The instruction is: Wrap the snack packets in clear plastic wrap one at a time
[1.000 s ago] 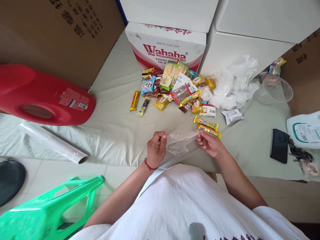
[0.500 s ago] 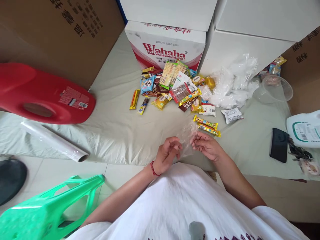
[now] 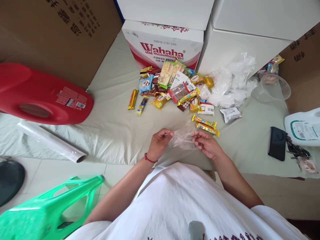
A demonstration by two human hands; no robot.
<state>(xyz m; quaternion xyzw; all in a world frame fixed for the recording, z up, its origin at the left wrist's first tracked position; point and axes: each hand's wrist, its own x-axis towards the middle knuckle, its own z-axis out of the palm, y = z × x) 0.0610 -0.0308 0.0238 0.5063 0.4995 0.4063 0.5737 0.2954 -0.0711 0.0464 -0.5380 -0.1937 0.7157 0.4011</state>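
Observation:
Between my hands a thin clear plastic bag [image 3: 184, 137] is stretched just above the cloth near the front edge. My left hand [image 3: 161, 141], with a red cord at the wrist, pinches the bag's left side. On its right side my right hand [image 3: 206, 144] grips it between thumb and fingers. Two yellow snack sticks [image 3: 205, 126] lie side by side just beyond my right hand. Farther back is a heap of wrapped snacks [image 3: 175, 88], with two more sticks lying loose at its left. A pile of crumpled clear bags [image 3: 228, 86] adjoins the heap on the right.
A Wahaba carton [image 3: 163, 45] and white boxes stand behind the heap. At left are a red jug [image 3: 47, 96], a plastic film roll [image 3: 52, 141] and a green stool [image 3: 50, 206]. A clear tub [image 3: 272, 88], black phone [image 3: 277, 143], keys and a white bottle [image 3: 303, 128] sit at right.
My left hand has moved left and now pinches the bag's edge, where earlier its fingers were curled beside it. The bag is pulled wider between both hands. My right hand keeps its hold.

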